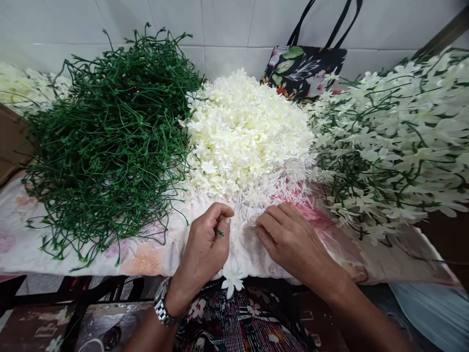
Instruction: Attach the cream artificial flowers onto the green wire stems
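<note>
So that its flower [231, 282] hangs free, left hand [207, 244]: curled, pinching a green stem [220, 233].
Right hand [289, 239]: fingertips bunched on white filaments [278, 195] just ahead; grip unclear.
Stem pile [106, 142]: beyond left hand.

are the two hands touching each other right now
Apart. The head view shows a strip of white cloth between the left hand, pinching a green stem, and the right hand.

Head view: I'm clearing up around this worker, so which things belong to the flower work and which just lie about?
In the work: left hand pinching a green stem; right hand on the white fringe; stem heap; blossom heap; flowered sprays.
Lying about: tote bag by the wall; pale flowers far left.
</note>
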The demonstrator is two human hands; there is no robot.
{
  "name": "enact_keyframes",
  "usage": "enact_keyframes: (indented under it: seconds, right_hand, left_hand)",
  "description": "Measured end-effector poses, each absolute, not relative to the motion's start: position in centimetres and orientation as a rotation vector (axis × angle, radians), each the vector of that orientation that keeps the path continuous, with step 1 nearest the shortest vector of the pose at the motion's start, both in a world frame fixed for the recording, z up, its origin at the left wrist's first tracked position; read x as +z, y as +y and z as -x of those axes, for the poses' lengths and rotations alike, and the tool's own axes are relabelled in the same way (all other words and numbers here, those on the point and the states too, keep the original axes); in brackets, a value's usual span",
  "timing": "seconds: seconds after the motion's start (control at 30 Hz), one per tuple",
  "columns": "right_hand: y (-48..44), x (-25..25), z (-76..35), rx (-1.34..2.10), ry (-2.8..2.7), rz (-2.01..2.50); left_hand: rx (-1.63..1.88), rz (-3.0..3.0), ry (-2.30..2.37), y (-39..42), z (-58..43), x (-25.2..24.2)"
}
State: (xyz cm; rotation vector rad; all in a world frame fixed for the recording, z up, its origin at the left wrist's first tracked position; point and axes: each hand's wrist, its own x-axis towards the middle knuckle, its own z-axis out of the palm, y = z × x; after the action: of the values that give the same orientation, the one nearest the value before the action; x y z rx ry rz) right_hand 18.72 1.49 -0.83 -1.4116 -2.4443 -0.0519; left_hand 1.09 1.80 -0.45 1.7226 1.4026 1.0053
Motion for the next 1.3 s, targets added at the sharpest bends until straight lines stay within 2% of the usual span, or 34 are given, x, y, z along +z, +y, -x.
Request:
enact_keyframes:
  seconds: [0.1,0.37,0.57,0.83,1.1,1.3]
  right_hand:
    - [1.6,-0.8,-18.9,0.011,-2.345,1.354]
    - [0.4,2.8,-16.5,0.466,-2.131,0.976]
    - [0.2,1.3,-14.8,0.277,-2.138,0.893]
    - [0.9,0.9,-15.6,0.346,-2.005,0.956]
    - [3.2,0.3,-17.4,0.284,-1.909,1.014]
    - [3.5,0.0,-17.7,0.301,-1.864,1.008]
  left_hand:
    - [0.974,-1.68,1.383,1.7,-1.1,-0.4]
    - [0.836,-1.659,1.299,1.1,-1.6,0.5]
    - [0.802,-1.618,1.254,0.1,-1.6,1.1]
    - [1.023,-1.602,1.352,0.2,-1.3,0.0]
    - [1.201,-1.736,1.62,6.2,-1.2,2.4]
    - [1.015,-2.067,1.741,9.5,-2.2,1.7]
